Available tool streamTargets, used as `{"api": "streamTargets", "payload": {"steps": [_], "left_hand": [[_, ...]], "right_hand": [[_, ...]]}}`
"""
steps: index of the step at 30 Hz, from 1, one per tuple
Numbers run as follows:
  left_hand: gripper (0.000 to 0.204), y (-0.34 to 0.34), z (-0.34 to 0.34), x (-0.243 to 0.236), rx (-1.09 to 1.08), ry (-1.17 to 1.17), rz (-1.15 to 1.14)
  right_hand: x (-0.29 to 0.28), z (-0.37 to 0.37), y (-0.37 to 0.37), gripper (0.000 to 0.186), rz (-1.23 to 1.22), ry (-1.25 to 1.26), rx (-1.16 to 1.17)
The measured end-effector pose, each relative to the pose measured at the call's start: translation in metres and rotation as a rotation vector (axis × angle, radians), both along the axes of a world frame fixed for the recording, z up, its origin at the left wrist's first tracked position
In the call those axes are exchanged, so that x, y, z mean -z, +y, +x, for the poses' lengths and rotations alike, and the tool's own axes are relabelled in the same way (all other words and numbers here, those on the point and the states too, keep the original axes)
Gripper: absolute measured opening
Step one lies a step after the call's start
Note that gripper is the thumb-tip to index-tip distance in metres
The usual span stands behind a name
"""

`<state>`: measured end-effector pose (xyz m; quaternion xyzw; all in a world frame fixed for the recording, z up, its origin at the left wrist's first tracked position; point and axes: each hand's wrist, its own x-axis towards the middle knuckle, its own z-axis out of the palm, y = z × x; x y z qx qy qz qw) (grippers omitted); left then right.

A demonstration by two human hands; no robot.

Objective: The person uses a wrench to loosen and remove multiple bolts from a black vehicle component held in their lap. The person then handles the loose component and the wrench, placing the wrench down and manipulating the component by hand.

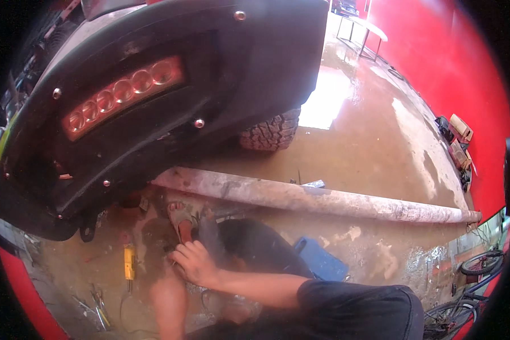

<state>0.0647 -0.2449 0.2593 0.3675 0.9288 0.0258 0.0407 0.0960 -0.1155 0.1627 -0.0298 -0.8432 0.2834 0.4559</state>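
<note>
My right hand (194, 262) is closed, fingers curled over my left hand (170, 266) near my sandalled foot (181, 215); what they hold is hidden. The left hand's fingers are mostly behind the right ones. A yellow corded tool (129, 262) lies on the floor to the left, with several metal hand tools (101, 309) farther toward the lower left. Above me is a vehicle's black bumper (232, 56) with bolts and a red-tinted light bar (123, 93). A tire (269, 130) shows beneath it.
A long pale pole (323, 201) lies across the wet floor (379, 153) in front of me. A blue plastic case (320, 259) is at my right. A red wall (459, 68) has boxes (459, 144) at its foot. Bicycle wheels (476, 263) are lower right, a white table (365, 28) far back.
</note>
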Motion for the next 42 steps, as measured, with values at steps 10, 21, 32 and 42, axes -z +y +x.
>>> {"api": "streamTargets", "payload": {"steps": [10, 21, 32, 42], "left_hand": [[0.047, -0.002, -0.005, 0.007, 0.040, 0.092, 0.098], [0.039, 0.019, -0.045, 0.079, 0.384, 0.012, 0.662], [0.046, 0.038, -0.078, 0.093, 0.426, -0.071, 0.687], [0.043, -0.009, -0.016, 0.009, 0.116, -0.105, 0.277]], "right_hand": [[0.003, 0.000, 0.000, 0.030, -0.025, -0.018, -0.019], [0.009, 0.040, 0.010, 0.023, -0.131, -0.078, -0.095], [0.012, 0.035, 0.018, 0.028, -0.062, -0.030, -0.059], [0.012, 0.017, 0.007, 0.027, -0.074, -0.032, -0.072]]}}
